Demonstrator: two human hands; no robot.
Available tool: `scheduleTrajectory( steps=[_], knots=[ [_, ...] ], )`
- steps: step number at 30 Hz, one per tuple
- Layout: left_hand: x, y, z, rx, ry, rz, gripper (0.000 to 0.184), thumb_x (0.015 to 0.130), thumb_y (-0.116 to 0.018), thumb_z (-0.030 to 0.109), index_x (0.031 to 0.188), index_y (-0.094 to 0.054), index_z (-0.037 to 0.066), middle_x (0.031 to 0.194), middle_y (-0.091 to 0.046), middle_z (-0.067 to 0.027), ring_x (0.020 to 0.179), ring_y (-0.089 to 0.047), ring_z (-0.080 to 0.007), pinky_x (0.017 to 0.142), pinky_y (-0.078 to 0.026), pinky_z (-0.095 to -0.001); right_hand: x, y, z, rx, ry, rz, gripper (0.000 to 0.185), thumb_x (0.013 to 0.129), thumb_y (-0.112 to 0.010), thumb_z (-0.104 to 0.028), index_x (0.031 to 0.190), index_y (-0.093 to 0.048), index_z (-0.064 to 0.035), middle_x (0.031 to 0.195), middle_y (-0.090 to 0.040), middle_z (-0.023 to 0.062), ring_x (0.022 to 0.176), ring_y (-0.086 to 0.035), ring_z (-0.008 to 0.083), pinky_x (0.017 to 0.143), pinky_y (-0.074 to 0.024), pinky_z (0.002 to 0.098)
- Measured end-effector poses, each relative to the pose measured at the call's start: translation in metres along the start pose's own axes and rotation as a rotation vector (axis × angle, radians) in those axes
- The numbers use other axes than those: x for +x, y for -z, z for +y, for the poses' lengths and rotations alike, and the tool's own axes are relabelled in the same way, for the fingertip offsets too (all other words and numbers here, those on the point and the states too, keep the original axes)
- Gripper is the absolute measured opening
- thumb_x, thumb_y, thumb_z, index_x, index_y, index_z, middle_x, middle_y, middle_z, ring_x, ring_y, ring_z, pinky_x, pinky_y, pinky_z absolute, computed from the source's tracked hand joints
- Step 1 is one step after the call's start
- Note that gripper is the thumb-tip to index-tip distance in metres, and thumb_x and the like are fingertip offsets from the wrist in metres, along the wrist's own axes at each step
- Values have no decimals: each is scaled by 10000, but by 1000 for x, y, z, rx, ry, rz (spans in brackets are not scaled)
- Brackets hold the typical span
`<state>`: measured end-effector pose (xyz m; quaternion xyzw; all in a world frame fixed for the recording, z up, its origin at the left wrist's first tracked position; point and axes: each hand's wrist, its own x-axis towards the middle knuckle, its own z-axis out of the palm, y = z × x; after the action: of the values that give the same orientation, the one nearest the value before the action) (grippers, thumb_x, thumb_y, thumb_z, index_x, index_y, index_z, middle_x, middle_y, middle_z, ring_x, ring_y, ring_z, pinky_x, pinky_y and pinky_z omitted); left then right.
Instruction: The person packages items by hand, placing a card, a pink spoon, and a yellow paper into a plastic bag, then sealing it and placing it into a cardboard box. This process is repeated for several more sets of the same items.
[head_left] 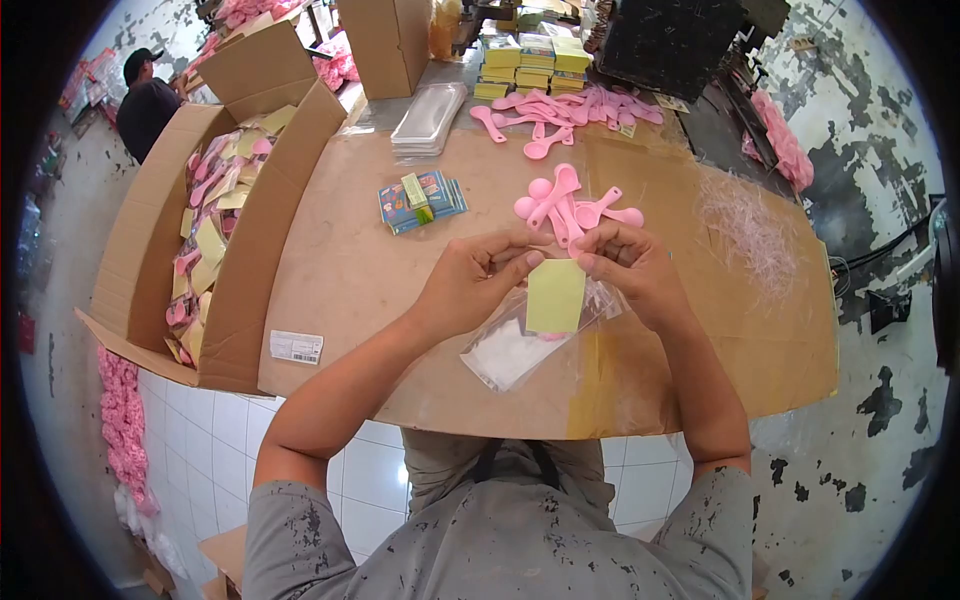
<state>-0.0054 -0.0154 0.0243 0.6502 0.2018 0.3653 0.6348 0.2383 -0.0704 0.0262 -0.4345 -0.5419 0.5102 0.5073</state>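
Observation:
A yellow-green card [556, 296] is held upright between my two hands, over clear plastic bags [508, 352] lying near the table's front edge. My left hand [490, 272] pinches the card's upper left corner. At its upper right corner, the fingers of my right hand [622, 262] are pressed together. A bit of pink shows under the card's lower edge. Just beyond my hands lies a small pile of pink spoons [566, 200]. To the left of the pile are blue printed cards [440, 200], with a small yellow-green bundle on top.
An open carton [290, 200] of packed spoons stands at the left. Further back are clear plastic sleeves [430, 112], more pink spoons [600, 104] and stacked cards [535, 55]. Plastic strands [750, 228] lie right. A person [148, 105] is at the far left.

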Motion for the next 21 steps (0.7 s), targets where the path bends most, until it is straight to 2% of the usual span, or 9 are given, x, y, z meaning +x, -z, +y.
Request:
scheduleTrajectory(
  steps=[4,7,16,21],
  knots=[
    [0,1,-5,83,8,4,312,1070,-604,157,1320,-660,-22,1075,-749,-78,958,-689,-110,822,-573,-277,-2,-5,0,40,7,1,149,926,-760,-32,1066,-716,-5,953,-713,5,853,-665,69,758,-523,228],
    [0,-1,-5,-5,43,9,310,1070,-603,159,1312,-662,-26,1087,-745,-74,950,-683,-104,823,-572,-275,0,1,7,76,22,4,143,931,-758,-42,1066,-724,-9,944,-710,-1,836,-657,67,747,-521,233],
    [1,3,-2,40,23,-11,295,1045,-635,114,1307,-674,-16,1150,-739,-78,994,-682,-109,848,-574,-282,-2,4,4,33,-4,10,140,950,-727,-30,1086,-741,2,958,-695,-9,838,-644,71,753,-519,245],
    [2,13,-3,95,6,-75,276,1039,-637,112,1276,-699,-16,1195,-737,-94,1030,-691,-130,898,-574,-296,1,9,7,1,145,-37,153,943,-696,18,1084,-755,18,979,-691,18,859,-645,93,767,-527,258]
  ],
)
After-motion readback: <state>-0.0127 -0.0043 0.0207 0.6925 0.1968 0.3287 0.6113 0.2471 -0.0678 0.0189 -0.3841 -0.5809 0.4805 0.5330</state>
